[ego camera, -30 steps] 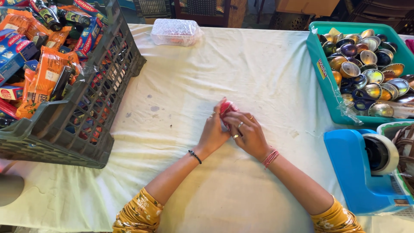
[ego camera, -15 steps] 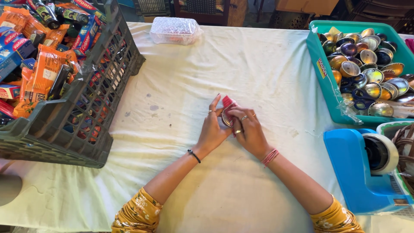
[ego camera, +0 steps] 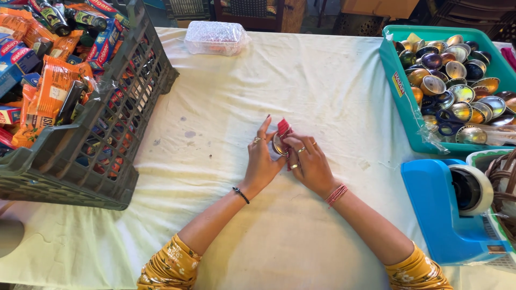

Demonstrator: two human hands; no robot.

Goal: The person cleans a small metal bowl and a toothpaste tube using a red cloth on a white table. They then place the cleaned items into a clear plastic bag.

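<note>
My left hand (ego camera: 262,160) and my right hand (ego camera: 310,162) meet over the middle of the white tablecloth (ego camera: 301,86). Together they hold a small round shiny tin (ego camera: 278,145) with a red pleated wrapper (ego camera: 283,129) on it. The left palm cups the tin from the left with fingers spread upward. Fingers of the right hand pinch the red wrapper on the tin's right side. Most of the tin is hidden by the fingers.
A dark plastic crate (ego camera: 113,123) full of orange and blue packets stands at the left. A teal tray (ego camera: 400,96) of several shiny round tins sits at the right, a blue tape dispenser (ego camera: 435,209) below it, a clear plastic box (ego camera: 215,37) at the far edge.
My hands have drifted slightly down and left, and the left fingers have opened upward, so the tin and red wrapper show more between them.
</note>
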